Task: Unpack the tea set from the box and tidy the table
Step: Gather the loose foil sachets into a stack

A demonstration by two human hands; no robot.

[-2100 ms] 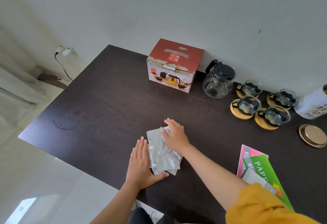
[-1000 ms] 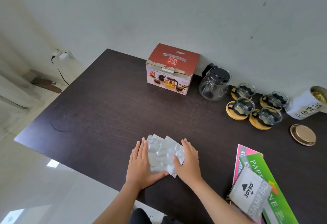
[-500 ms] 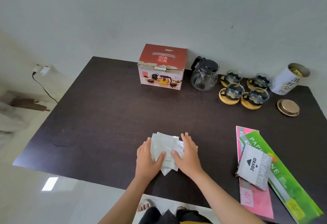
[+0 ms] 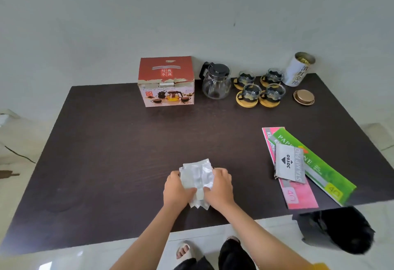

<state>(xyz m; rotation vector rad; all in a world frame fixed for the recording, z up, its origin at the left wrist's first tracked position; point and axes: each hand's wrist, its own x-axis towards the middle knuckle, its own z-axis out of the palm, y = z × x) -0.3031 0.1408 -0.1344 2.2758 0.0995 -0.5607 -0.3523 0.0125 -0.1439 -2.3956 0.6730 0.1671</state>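
At the near edge of the table (image 4: pixel 102 142), your left hand (image 4: pixel 177 188) and right hand (image 4: pixel 219 186) press in from either side on a small stack of silvery packets (image 4: pixel 197 177), each grip closed around the stack's edges and squaring it up.

The unpacking looks done: the glass teapot (image 4: pixel 216 82) and four glass cups (image 4: pixel 259 87) on round wooden coasters stand in a cluster along the far edge, just right of the red box (image 4: pixel 166 82), whose flaps are down. What seems left is tidying: the packets you hold need a home, the tea tin (image 4: pixel 299 69) at the far right stands open with its gold lid (image 4: pixel 303 97) lying beside it, and the stamp pad pouch (image 4: pixel 290 164) lies on top of the green and pink paper packs (image 4: pixel 309 163) near the right edge.

You have plenty of room. The whole middle and left of the table is bare, so the stack can travel toward the box without crossing anything. Mind the near edge, close beneath your wrists, and keep clear of the glassware by the wall.
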